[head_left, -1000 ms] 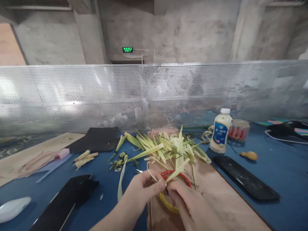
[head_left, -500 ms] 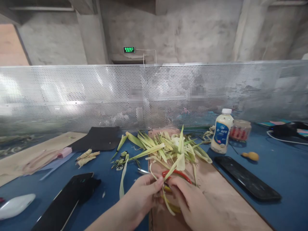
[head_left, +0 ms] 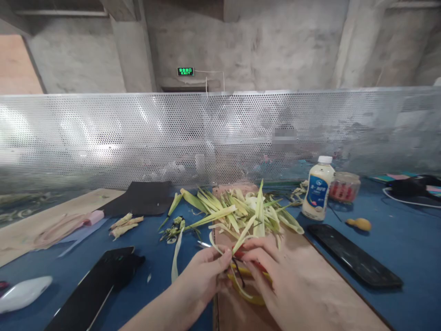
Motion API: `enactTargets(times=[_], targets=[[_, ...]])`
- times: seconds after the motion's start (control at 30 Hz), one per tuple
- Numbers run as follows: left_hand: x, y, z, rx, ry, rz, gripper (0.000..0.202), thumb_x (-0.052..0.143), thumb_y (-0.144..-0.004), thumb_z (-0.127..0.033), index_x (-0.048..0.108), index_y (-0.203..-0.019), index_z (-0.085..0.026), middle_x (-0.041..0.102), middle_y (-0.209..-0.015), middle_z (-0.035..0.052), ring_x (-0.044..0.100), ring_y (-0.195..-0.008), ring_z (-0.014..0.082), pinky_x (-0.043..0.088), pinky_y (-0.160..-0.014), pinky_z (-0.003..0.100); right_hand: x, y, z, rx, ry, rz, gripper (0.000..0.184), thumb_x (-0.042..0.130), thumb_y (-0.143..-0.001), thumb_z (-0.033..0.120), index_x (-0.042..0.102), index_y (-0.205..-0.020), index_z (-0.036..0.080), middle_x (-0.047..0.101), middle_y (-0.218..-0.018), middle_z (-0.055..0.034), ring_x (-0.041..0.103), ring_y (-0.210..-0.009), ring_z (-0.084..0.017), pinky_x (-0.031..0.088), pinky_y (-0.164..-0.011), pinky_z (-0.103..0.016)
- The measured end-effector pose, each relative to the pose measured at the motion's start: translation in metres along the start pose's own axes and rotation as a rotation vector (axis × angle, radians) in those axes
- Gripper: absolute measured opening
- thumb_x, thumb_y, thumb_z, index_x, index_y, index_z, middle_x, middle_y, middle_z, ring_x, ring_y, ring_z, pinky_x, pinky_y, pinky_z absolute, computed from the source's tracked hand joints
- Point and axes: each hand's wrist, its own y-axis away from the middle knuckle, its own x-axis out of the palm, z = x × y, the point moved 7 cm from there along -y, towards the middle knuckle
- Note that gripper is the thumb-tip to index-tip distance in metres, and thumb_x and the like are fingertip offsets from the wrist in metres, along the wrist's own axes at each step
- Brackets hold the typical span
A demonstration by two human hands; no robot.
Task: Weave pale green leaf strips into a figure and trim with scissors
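Low over the brown board, my left hand (head_left: 210,266) pinches pale green leaf strips (head_left: 244,236), corn husk by their look, between thumb and forefinger. One strip curls up over the thumb, another rises to the right. My right hand (head_left: 272,271) is close beside it with bent fingers; what its fingertips grip is hidden. A thin dark strand (head_left: 239,272) hangs between the hands. Beneath them lies a tool with red and yellow handles (head_left: 253,299), partly covered. A silver tip (head_left: 204,244) shows past my left fingers. Behind is a heap of husk leaves (head_left: 237,209).
The brown board (head_left: 330,280) lies on a blue table. To the right are a black phone (head_left: 354,255), a white-capped bottle (head_left: 317,188), a clear jar (head_left: 344,187) and a small yellow gourd-like object (head_left: 359,224). Left are a black device (head_left: 93,285) and dried husk pieces (head_left: 124,226).
My right hand has shifted slightly up and its fingers now cover more of the red handle. The dark strand has come into sight between the hands. My left hand keeps its pinch.
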Motion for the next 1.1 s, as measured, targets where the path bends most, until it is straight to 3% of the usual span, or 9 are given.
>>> enactTargets(times=[0.27, 0.53, 0.7, 0.8, 0.93, 1.1], targets=[[-0.01, -0.004, 0.002, 0.038, -0.055, -0.043, 0.027, 0.064, -0.068, -0.036, 0.055, -0.075, -0.012, 0.052, -0.065, 0.0004, 0.052, -0.062, 0.011, 0.036, -0.058, 0.023, 0.001, -0.003, 0.001, -0.06, 0.083, 0.015, 0.016, 0.041, -0.085, 0.013, 0.055, -0.084, 0.02, 0.054, -0.091, -0.0025, 0.051, -0.085, -0.015, 0.042, -0.077, -0.033], [0.006, 0.002, -0.007, 0.078, 0.028, 0.024, 0.025, 0.07, -0.062, -0.032, 0.056, -0.069, -0.012, 0.059, -0.073, 0.0044, 0.055, -0.067, 0.0131, 0.039, -0.065, 0.026, 0.007, -0.004, -0.002, 0.037, 0.003, 0.085, 0.017, 0.037, -0.086, 0.016, 0.052, -0.084, 0.02, 0.053, -0.09, -0.0026, 0.05, -0.086, -0.015, 0.043, -0.075, -0.03], [0.002, 0.002, -0.008, 0.094, -0.007, 0.005, 0.022, 0.066, -0.067, -0.03, 0.055, -0.073, -0.012, 0.059, -0.073, 0.0038, 0.052, -0.063, 0.0098, 0.036, -0.059, 0.022, -0.003, -0.004, 0.007, 0.025, 0.001, 0.012, 0.01, 0.041, -0.083, 0.018, 0.049, -0.077, 0.018, 0.051, -0.086, -0.003, 0.05, -0.082, -0.015, 0.042, -0.073, -0.03], [0.002, 0.001, -0.006, 0.1, -0.011, 0.029, 0.022, 0.065, -0.068, -0.031, 0.053, -0.072, -0.013, 0.057, -0.07, 0.0023, 0.049, -0.06, 0.009, 0.034, -0.058, 0.022, 0.004, -0.001, 0.01, -0.017, -0.043, 0.051, 0.01, 0.046, -0.082, 0.02, 0.05, -0.073, 0.018, 0.05, -0.086, -0.0029, 0.048, -0.085, -0.016, 0.041, -0.075, -0.032], [0.003, 0.001, -0.006, 0.119, -0.06, 0.025, 0.026, 0.067, -0.065, -0.033, 0.051, -0.067, -0.013, 0.054, -0.064, -0.0004, 0.045, -0.056, 0.0074, 0.03, -0.054, 0.02, 0.015, 0.003, 0.003, 0.075, -0.171, 0.097, 0.013, 0.044, -0.083, 0.024, 0.051, -0.072, 0.019, 0.051, -0.086, -0.0027, 0.048, -0.088, -0.017, 0.041, -0.079, -0.033], [-0.002, -0.001, -0.006, 0.147, -0.223, 0.005, 0.027, 0.068, -0.063, -0.036, 0.054, -0.068, -0.014, 0.049, -0.056, -0.0038, 0.04, -0.051, 0.0066, 0.028, -0.051, 0.021, 0.012, 0.003, 0.008, 0.071, -0.173, 0.095, 0.013, 0.046, -0.079, 0.014, 0.045, -0.067, 0.019, 0.051, -0.079, -0.0007, 0.049, -0.079, -0.014, 0.042, -0.071, -0.027]])
